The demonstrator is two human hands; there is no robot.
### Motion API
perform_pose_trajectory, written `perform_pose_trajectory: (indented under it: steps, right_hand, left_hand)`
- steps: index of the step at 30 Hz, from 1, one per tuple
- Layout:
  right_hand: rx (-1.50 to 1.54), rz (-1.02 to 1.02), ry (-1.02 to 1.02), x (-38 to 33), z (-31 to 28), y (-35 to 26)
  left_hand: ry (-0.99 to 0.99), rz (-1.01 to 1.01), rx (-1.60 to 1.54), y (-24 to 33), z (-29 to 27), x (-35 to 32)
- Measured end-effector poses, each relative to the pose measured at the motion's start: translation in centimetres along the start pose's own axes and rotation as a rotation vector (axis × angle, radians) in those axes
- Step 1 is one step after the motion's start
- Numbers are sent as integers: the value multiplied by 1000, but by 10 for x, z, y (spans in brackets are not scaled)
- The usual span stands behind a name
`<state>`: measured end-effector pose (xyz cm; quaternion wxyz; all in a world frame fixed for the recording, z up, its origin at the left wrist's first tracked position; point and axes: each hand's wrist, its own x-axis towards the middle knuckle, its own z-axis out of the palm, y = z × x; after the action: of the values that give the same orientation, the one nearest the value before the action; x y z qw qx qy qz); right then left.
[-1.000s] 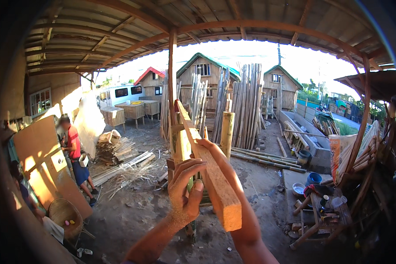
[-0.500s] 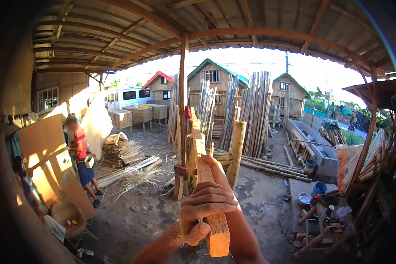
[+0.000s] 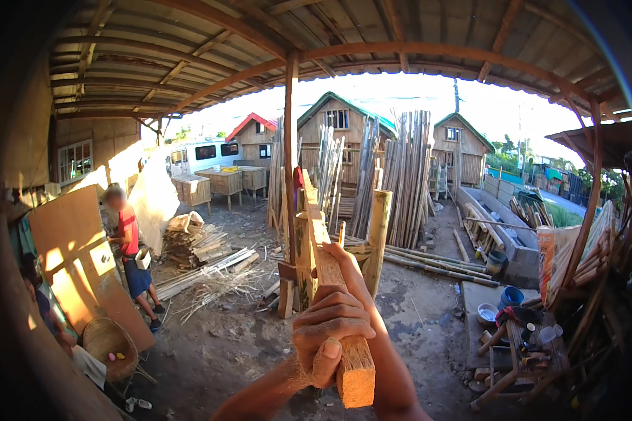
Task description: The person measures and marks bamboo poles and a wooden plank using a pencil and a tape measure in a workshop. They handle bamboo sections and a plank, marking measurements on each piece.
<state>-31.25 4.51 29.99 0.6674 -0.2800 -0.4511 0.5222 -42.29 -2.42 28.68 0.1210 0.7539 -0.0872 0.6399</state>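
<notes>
A long squared wooden bar points away from me, its near sawn end low in the middle of the view. My left hand is closed around it close to that end, fingers over the top and thumb folded at the near side. Dust clings to the left wrist. Farther along, my right hand grips the bar from its right side; part of that hand is hidden behind the left hand and the wood. A thin orange pencil-like stick sticks up from the right fingers. The bar's far part lies beside bamboo posts.
A person in a red shirt stands at left by a leaning board; another sits partly cut off. A roof post rises ahead. Bamboo poles lie beyond. A low wooden stand with tools and a blue bucket are at right.
The bar's near end has shifted slightly right and up, and the left hand's thumb now points more upward. Both hands keep their hold on the bar.
</notes>
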Motion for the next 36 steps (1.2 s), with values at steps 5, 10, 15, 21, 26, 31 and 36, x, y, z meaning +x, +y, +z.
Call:
perform_pose_trajectory:
  steps: [5,10,15,21,26,31,36]
  right_hand:
    - [-16,126,32,14,-9,5]
    - [12,62,-1,28,-13,18]
    - [3,44,-33,32,-13,21]
    - [-50,55,-21,31,-14,19]
    - [-72,98,16,33,-10,22]
    - [-82,63,-8,33,-7,25]
    - [-66,56,14,31,-6,24]
  left_hand:
    - [11,-13,-12,-1,5,-2]
    - [9,7,19,-2,2,-3]
    - [28,-11,28,3,1,-4]
    - [50,-5,24,2,2,-5]
    - [77,1,10,2,-1,-8]
    - [95,-25,8,3,-6,-9]
    - [75,-24,6,3,-6,-10]
